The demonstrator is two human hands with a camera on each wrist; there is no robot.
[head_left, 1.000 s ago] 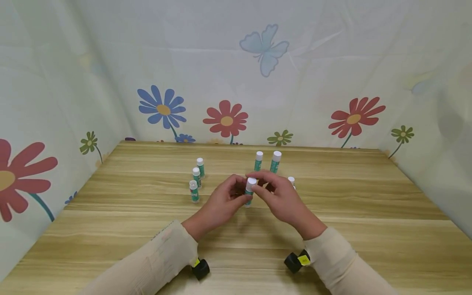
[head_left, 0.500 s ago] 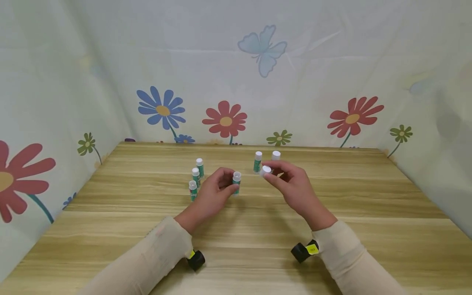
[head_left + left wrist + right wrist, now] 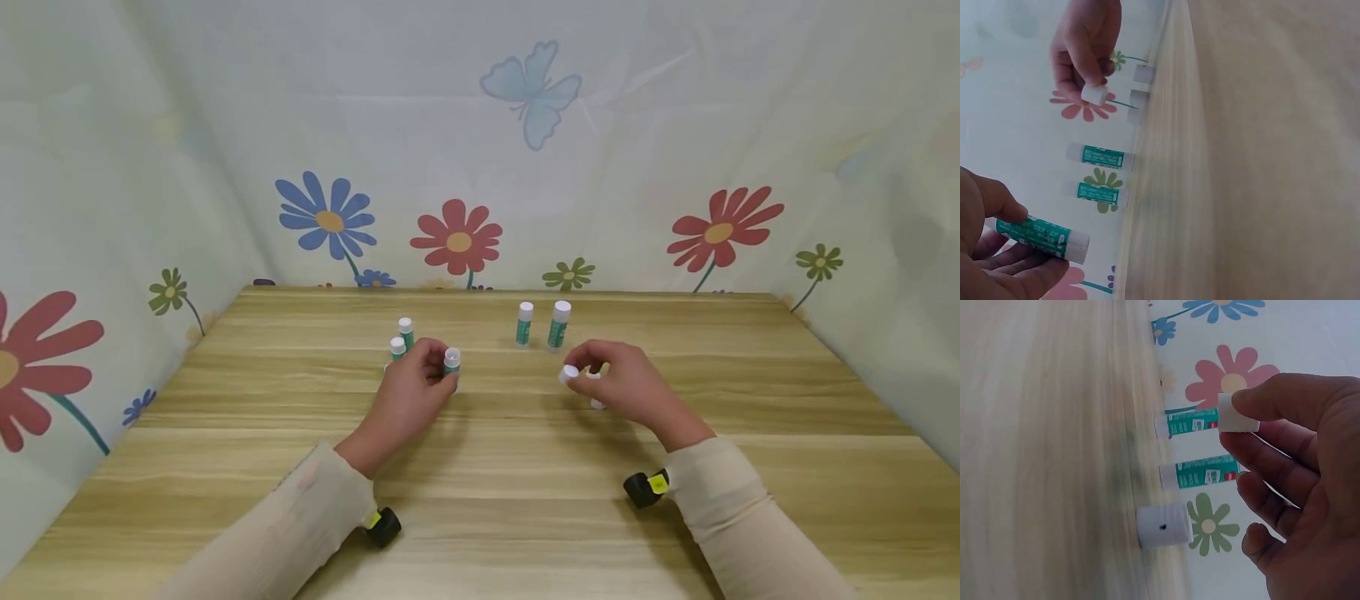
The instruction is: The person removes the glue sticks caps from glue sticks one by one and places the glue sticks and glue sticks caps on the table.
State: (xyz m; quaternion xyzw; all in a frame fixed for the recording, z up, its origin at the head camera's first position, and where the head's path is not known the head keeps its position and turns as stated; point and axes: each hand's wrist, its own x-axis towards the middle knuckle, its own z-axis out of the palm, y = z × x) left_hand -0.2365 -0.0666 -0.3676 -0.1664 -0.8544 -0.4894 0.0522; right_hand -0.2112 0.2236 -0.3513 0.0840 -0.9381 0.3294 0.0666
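Observation:
My left hand (image 3: 401, 396) grips a green glue stick (image 3: 1034, 236) with a white base, held upright above the table; its open white top (image 3: 452, 356) faces up. My right hand (image 3: 633, 387) pinches a white cap (image 3: 1238, 414) between thumb and fingers, a little above the table. Below that hand, another white cap (image 3: 1163, 525) stands on the wood, partly covered by the fingers in the head view. Two capped glue sticks, one (image 3: 523, 327) beside a slightly larger one (image 3: 558, 327), stand upright behind the right hand.
Left of the left hand, glue sticks stand in a row; a far one (image 3: 406, 333) and a middle one (image 3: 398, 348) show, and the nearest is mostly hidden by the hand. The wooden table (image 3: 487, 517) ends at a flower-print curtain (image 3: 360, 100).
Both hands were together on the capped glue stick. The cap has come off; my right hand has carried it right, while my left hand has moved left with the glue stick.

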